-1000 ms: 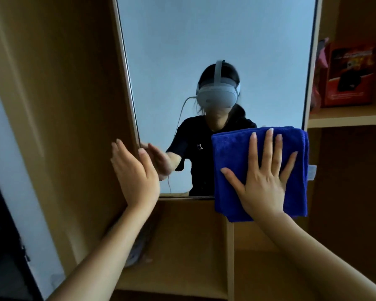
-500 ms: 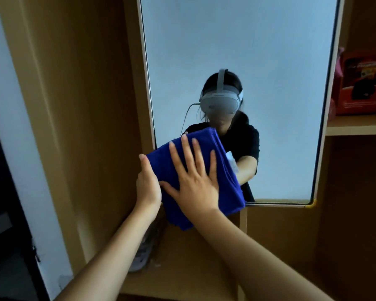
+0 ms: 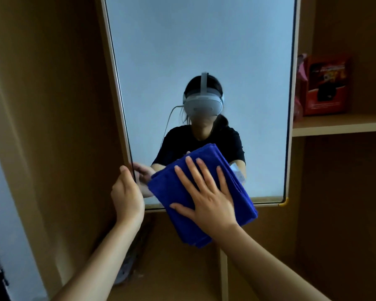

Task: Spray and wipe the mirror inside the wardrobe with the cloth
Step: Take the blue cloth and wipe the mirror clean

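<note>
The mirror [image 3: 200, 51] stands upright inside the wardrobe, and a person with a headset shows in it. A folded blue cloth [image 3: 172, 192] lies against the mirror's lower left part and hangs below its bottom edge. My right hand [image 3: 206, 196] presses flat on the cloth with fingers spread and straight. My left hand [image 3: 127, 192] rests at the mirror's left edge beside the cloth, thumb pointing up; its fingers are mostly hidden behind the hand. No spray bottle is in view.
A shelf [image 3: 339, 124] at the right holds a red box [image 3: 327, 83] and a pink bag [image 3: 301, 70]. A yellow guard [image 3: 284, 202] caps the mirror's lower right corner. Below, a vertical divider [image 3: 224, 276] and a grey object [image 3: 126, 272] stand on the lower shelf.
My right hand swept the cloth from the mirror's lower right corner across to the lower left, and it now sits slightly back toward the middle. My left hand stayed at the left edge.
</note>
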The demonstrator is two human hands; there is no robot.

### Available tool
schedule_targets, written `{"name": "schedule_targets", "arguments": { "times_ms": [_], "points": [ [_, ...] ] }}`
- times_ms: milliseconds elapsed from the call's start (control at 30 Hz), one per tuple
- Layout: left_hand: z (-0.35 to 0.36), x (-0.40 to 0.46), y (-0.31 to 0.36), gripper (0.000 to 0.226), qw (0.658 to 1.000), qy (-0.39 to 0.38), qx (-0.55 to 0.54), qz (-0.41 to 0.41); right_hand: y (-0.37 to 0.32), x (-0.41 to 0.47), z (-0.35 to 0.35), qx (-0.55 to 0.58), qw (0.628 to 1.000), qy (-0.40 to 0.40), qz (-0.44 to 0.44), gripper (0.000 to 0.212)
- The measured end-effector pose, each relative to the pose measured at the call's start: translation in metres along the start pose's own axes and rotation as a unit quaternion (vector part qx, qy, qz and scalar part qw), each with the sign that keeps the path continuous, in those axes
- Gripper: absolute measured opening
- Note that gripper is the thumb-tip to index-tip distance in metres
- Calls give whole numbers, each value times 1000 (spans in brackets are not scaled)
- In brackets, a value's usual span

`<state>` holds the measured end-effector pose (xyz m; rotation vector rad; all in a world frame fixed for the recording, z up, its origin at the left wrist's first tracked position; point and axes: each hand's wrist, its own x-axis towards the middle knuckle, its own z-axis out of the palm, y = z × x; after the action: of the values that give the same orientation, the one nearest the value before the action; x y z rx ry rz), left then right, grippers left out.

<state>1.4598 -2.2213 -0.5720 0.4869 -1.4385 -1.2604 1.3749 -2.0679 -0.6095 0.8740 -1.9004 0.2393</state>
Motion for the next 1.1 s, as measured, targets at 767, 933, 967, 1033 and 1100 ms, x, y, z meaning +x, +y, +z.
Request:
{"name": "schedule_targets", "arguments": {
  "times_ms": [767,933,967,1033,1100],
  "points": [
    [47,-61,40,34,851,-294,254,354,65,-35,-14,-8,999,-29,45,76],
    [49,-55,61,28,845,-391,281,232,62,-33,-27,20,996,-77,50,71],
    [51,-51,68,25,840,-417,285,197,63,-31,-33,23,994,-90,51,71],
    [54,-46,82,21,827,-452,300,148,61,-31,-45,30,991,-120,55,71],
    [57,-40,98,18,813,-475,320,106,59,-25,-61,49,983,-160,73,73]
  ]
}}
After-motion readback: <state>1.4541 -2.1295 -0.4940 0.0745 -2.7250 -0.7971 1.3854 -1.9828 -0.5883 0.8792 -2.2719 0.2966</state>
